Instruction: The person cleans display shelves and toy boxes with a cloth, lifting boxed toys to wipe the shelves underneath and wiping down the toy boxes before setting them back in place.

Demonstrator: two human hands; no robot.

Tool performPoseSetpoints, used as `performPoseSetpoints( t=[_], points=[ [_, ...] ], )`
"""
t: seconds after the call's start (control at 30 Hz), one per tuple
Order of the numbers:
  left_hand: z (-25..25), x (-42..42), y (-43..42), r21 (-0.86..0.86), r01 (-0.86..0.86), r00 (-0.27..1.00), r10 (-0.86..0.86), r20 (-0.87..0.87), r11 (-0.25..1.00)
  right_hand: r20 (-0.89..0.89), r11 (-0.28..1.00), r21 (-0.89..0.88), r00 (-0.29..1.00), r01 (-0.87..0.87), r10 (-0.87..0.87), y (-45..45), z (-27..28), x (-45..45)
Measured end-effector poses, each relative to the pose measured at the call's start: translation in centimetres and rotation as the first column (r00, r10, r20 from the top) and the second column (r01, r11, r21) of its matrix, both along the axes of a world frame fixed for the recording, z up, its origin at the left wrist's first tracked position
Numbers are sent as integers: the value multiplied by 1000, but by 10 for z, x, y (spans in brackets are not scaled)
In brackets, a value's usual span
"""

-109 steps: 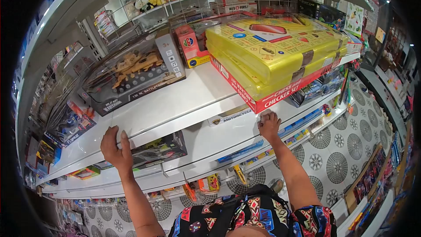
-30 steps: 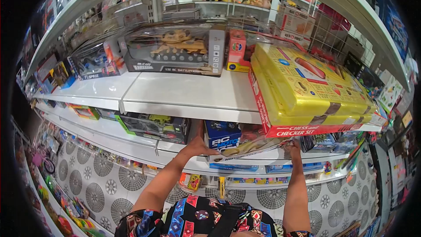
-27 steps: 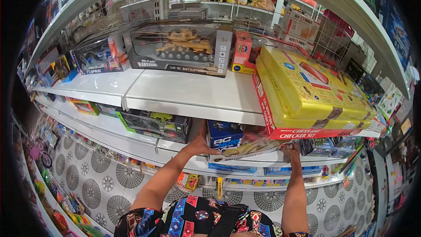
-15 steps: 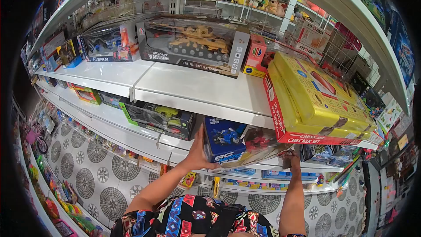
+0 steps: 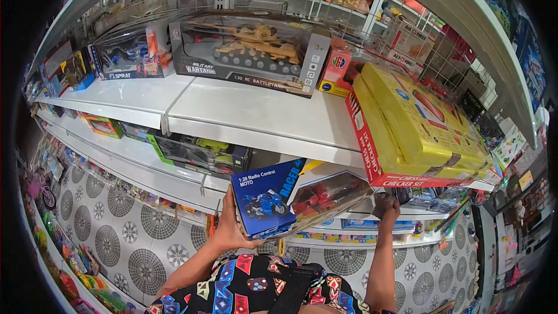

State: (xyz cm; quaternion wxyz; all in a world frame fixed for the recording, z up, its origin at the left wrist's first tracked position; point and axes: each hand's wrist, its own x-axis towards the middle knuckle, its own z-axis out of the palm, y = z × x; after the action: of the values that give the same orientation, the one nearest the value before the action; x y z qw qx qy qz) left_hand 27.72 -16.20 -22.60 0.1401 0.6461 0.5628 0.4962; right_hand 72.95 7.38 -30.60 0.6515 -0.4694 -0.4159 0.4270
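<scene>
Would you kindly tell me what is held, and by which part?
The moto box: the left hand holds its blue end's lower corner; the right hand is at its opposite end, contact unclear.

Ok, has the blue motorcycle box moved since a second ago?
Yes. Judged against the upper shelf, the motorcycle box has come farther out from under its front edge, and its blue end, in the left hand, is farther left.

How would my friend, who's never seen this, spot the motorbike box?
Find the white shelf with the tank box on it. Just below its front edge, the left hand holds the motorbike box. Unlike the black-and-green box to its left, it has a blue end picturing a blue motorbike.
</scene>
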Motion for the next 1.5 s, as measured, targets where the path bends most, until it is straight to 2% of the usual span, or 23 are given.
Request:
performPoseSetpoints(
  t=[0.03, 0.13, 0.2, 0.27, 0.3, 0.33, 0.43, 0.57, 0.6, 0.7, 0.8, 0.87, 1.0, 1.07, 1.17, 1.3, 1.4, 1.5],
  points=[
    [0, 0, -2, -16, 6, 1000, -6, 9, 1000, -28, 998, 40, 999, 46, -45, -20, 26, -15],
    [-5, -1, -4, -53, 20, 998, -17, 61, 998, 110, 963, 251, 985, 101, -132, -69, 109, -67],
    [-8, -2, -6, -67, 31, 996, -26, 81, 997, 282, 935, 343, 941, 83, -187, -83, 133, -93],
    [-7, -2, -9, -69, 38, 996, -32, 82, 997, 344, 931, 358, 937, -68, -64, -91, 146, -115],
    [-7, -1, -10, -59, 53, 994, -47, 103, 997, 433, 924, 356, 901, -139, -31, -95, 150, -123],
    [-7, -1, -11, -47, 64, 990, -58, 125, 997, 519, 913, 347, 855, -213, 2, -101, 156, -131],
    [-29, -6, -19, -37, 30, 991, -25, 135, 999, 809, 796, 429, 574, -427, -128, -115, 182, -155],
    [-42, -14, -22, -76, 20, 993, -11, 119, 997, 933, 777, 274, 353, -567, -71, -121, 203, -186],
    [-38, -14, -23, -78, 35, 993, -26, 114, 996, 947, 779, 248, 315, -576, -69, -119, 204, -191],
    [-23, -16, -24, -29, 2, 999, -3, -48, 1000, 978, 778, 165, 200, -607, -51, -113, 209, -205],
    [-24, -16, -26, -59, 9, 1000, -7, 30, 998, 994, 766, 89, 107, -636, -28, -114, 214, -218],
    [-23, -15, -26, -27, -3, 1000, 4, 10, 1000, 997, 776, 75, 64, -626, -44, -113, 207, -222],
    [-23, -16, -26, -60, -20, 997, 15, -72, 998, 995, 754, 64, 101, -654, 2, -112, 204, -224],
    [-25, -16, -27, -89, 6, 999, -10, -53, 996, 996, 738, 52, 93, -673, 15, -115, 206, -229],
    [-34, -17, -25, -120, 38, 999, -39, -9, 992, 996, 714, 88, 83, -695, -42, -114, 202, -227],
    [-33, -17, -29, -57, -14, 996, 9, -88, 998, 996, 735, 82, 35, -673, -80, -115, 206, -220],
    [-24, -16, -30, -90, 50, 998, -46, 44, 995, 997, 726, 78, 47, -684, -63, -115, 206, -224],
    [-25, -18, -28, -82, 68, 998, -68, 3, 994, 998, 714, 59, 57, -698, -26, -114, 204, -227]
  ],
)
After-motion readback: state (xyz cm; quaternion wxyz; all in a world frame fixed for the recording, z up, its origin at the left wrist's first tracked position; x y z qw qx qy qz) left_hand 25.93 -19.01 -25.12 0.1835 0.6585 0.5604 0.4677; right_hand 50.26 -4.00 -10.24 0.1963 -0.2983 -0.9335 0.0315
